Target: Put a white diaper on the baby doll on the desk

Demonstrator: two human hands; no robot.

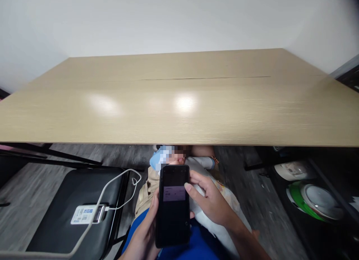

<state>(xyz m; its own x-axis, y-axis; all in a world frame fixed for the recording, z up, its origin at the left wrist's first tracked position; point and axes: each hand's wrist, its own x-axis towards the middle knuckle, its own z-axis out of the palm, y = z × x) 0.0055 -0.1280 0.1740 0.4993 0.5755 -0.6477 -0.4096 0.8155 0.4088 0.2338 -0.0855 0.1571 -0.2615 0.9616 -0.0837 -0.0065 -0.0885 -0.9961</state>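
A black smartphone is held upright over my lap, its dark screen showing a pale notification panel in the middle. My left hand is closed around the phone's left edge, thumb along the side. On the other side, my right hand has its thumb at the right edge of the screen, with the fingers passing behind the phone. A small child in light clothing lies across my lap just beyond the phone, partly hidden by it and by my right hand.
A wooden table spans the view ahead. On the left, a black chair carries a white power bank with a white cable plugged in. A dark shelf on the right holds a green-rimmed dish with a lid.
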